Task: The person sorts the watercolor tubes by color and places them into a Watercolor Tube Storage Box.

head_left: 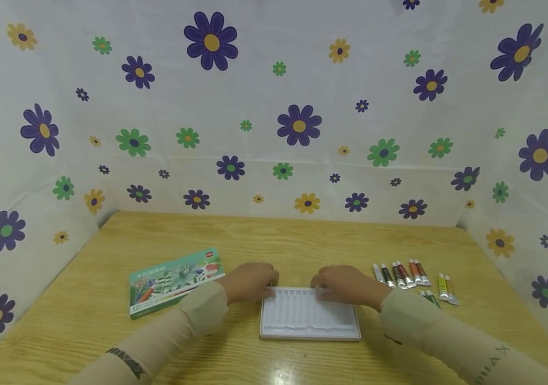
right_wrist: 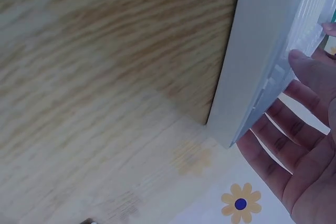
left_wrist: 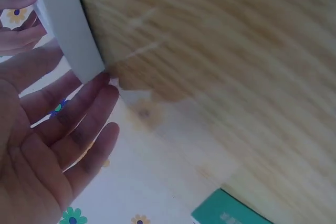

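One flowered cloth [head_left: 255, 91] rises behind one wooden desk [head_left: 197, 230], and our left sleeve [head_left: 163, 342] and right sleeve [head_left: 462, 342] reach in over the wood. We see one teal watercolour-paint box [head_left: 175, 280] lying aslant beside the left hand. Between our hands sits one shallow white box base [head_left: 310, 338] with one ribbed white tray [head_left: 298, 313] in it, long axis running left to right. The tray lies on our side of the fingers: left hand [head_left: 250, 282] at its far left corner, right hand [head_left: 348, 286] at its far right, both equally near. Each hand pinches the far edge, thumb over the tray, the other fingers slightly apart along the outside. Smallest, right of the right hand, we count ten paint tubes [head_left: 401, 275]: six in a row, two green, two yellowish; we cannot tell if the sleeve hides more.
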The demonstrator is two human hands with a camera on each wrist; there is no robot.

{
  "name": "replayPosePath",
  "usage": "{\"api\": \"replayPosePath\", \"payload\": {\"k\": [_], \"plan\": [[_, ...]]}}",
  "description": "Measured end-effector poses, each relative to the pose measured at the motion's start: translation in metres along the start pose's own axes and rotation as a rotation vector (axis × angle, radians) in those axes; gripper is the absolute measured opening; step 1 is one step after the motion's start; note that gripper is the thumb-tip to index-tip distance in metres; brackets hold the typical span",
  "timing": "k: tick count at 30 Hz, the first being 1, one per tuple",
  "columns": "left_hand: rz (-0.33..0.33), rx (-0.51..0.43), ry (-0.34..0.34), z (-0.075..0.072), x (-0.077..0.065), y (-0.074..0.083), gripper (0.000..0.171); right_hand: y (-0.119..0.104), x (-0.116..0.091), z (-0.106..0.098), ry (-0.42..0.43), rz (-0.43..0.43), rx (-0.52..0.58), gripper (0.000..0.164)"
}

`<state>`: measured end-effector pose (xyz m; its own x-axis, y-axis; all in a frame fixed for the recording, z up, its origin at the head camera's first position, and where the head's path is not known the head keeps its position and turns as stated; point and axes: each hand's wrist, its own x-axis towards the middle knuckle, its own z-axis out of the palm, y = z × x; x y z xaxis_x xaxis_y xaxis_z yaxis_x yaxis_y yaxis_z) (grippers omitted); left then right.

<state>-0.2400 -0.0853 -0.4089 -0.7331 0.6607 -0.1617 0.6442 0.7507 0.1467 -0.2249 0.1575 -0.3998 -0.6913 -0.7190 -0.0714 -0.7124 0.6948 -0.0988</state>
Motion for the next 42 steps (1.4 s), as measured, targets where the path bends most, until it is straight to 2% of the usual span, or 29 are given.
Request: {"api": "replayPosePath", "payload": {"k": [4, 10, 15, 22, 28, 35, 42], "plan": [[-0.058, -0.095, -0.008, -0.003, 0.000, 0.002, 0.007, 0.006, -0.006, -0.001, 0.009, -0.010, -0.002, 0.021], [-0.152, -0.216, 0.019, -0.006, -0.004, 0.009, 0.009, 0.011, -0.016, 0.000, 0.028, -0.002, 0.028, 0.021], [-0.189, -0.274, 0.038, -0.006, -0.005, 0.013, 0.013, 0.011, -0.020, 0.000, 0.044, 0.018, 0.060, 0.020], [-0.174, -0.307, 0.040, -0.001, -0.002, 0.010, 0.007, 0.010, -0.020, 0.000, 0.059, 0.026, 0.061, 0.020], [-0.142, -0.304, 0.054, -0.006, -0.004, 0.010, 0.003, 0.009, -0.016, 0.000, 0.073, 0.010, 0.026, 0.020], [-0.173, -0.336, 0.039, -0.007, 0.005, 0.003, 0.005, 0.009, -0.013, -0.001, 0.048, 0.036, 0.030, 0.020], [-0.172, -0.354, 0.019, -0.006, 0.011, -0.002, 0.004, 0.009, -0.013, -0.002, 0.041, 0.036, 0.043, 0.019]]}}
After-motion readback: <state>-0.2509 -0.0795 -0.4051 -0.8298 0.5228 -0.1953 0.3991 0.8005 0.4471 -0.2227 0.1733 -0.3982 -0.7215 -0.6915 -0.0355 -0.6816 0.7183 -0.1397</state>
